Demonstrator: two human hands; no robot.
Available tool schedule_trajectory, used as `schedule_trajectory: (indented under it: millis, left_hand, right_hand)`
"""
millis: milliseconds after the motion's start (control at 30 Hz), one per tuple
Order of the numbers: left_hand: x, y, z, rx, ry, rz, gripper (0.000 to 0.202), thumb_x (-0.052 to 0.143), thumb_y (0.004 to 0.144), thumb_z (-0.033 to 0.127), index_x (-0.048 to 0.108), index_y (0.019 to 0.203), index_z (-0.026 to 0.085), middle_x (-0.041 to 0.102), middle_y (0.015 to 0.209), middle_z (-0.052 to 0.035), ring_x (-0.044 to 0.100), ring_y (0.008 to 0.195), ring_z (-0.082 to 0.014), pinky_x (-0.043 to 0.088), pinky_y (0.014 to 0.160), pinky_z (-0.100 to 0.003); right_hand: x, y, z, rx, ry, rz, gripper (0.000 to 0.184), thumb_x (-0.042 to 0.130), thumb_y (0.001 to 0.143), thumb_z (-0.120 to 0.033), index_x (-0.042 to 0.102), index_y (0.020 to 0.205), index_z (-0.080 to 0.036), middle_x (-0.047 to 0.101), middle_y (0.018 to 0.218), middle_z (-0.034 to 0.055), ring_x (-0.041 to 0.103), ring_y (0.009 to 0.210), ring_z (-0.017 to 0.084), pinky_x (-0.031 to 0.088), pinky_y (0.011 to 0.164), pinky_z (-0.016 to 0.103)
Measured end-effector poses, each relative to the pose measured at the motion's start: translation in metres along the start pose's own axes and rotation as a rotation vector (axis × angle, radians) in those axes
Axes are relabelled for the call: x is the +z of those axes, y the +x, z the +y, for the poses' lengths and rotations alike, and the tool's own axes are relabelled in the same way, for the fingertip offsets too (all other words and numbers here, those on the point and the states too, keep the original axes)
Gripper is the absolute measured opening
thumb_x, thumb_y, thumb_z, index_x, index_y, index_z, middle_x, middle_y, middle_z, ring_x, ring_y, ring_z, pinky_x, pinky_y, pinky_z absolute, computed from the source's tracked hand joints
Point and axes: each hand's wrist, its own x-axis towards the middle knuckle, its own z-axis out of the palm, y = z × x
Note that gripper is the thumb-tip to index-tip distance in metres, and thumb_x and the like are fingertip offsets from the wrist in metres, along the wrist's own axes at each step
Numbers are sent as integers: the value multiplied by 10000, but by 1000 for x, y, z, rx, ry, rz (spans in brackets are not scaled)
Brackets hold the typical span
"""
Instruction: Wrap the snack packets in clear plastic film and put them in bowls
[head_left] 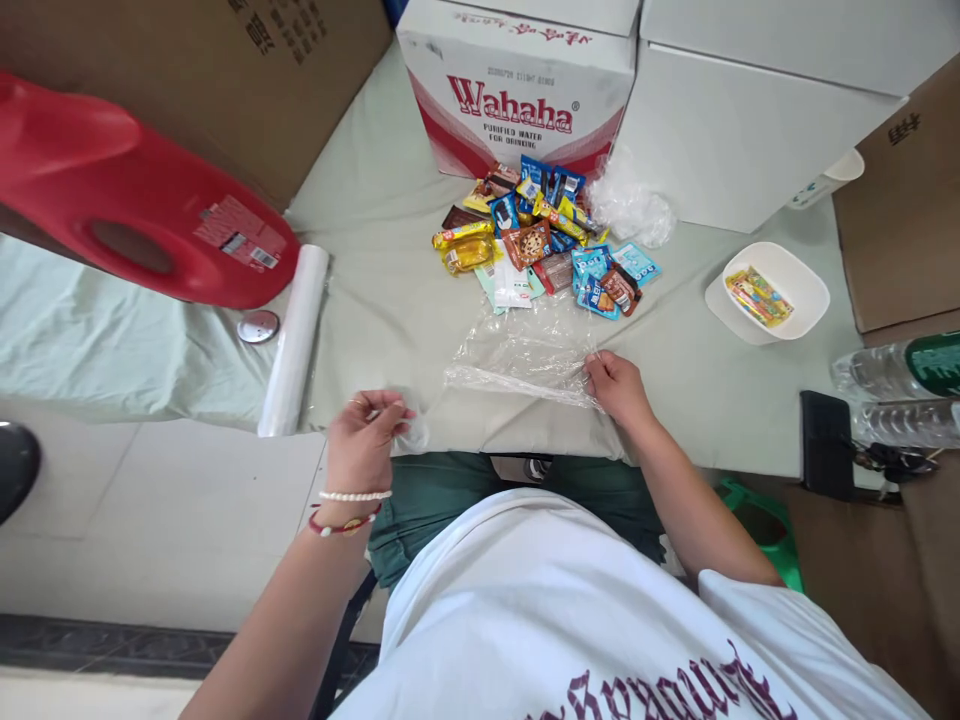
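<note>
My left hand (366, 430) is at the table's front edge, its fingers pinched on a small crumpled piece of clear plastic (415, 434). To the right, my right hand (619, 386) grips the corner of a thin clear plastic bag (517, 355) that lies flat near the table edge. Beyond the bag is a pile of small wrapped snacks (527, 243) in brown, blue and yellow packets. The bag's far part reaches up to the pile's near side. A roll of clear plastic bags (295, 340) lies left of my left hand.
A red jug (150, 200) lies on its side at left, near a round metal lid (258, 327). Behind the snacks stand a Wahaha box (517, 95) and crumpled clear plastic (637, 205). At right are a white tub (814, 285), a black phone (825, 445) and plastic bottles (885, 372).
</note>
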Motion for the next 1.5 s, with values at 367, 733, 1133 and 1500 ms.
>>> schedule_trajectory:
  millis: [367, 733, 1133, 1500]
  left_hand:
    - [109, 84, 26, 985, 829, -982, 475, 409, 1027, 453, 738, 1243, 188, 698, 1382, -126, 639, 1296, -244, 463, 1154, -428]
    - [92, 82, -15, 946, 1109, -1005, 677, 203, 1060, 588, 331, 1641, 264, 307, 1730, -66, 244, 1614, -228, 90, 1316, -515]
    - [98, 82, -7, 742, 1035, -1032, 687, 49, 1070, 534, 270, 1659, 256, 317, 1728, -39, 223, 1615, -170, 59, 1325, -457]
    - [97, 81, -23, 1008, 1083, -911, 561, 374, 1043, 498, 525, 1526, 258, 402, 1685, -79, 330, 1580, -248, 178, 1301, -533]
  right_hand:
    - [-8, -4, -15, -130, -229, -53, 414, 473, 976, -545, 527, 709, -234, 543, 585, -11, 494, 585, 161, 355, 590, 285]
    - [-48, -41, 4, -275, -402, 379, 277, 516, 995, -398, 702, 972, -195, 705, 861, 65, 607, 746, 203, 461, 733, 343]
    - [82, -41, -36, -903, -743, -92, 232, 510, 1057, -187, 732, 1108, -233, 740, 1026, 73, 553, 941, 237, 372, 810, 407]
    - [85, -114, -16, -1060, -573, -366, 216, 528, 1034, -165, 742, 1043, -192, 693, 851, 45, 616, 750, 181, 474, 653, 303]
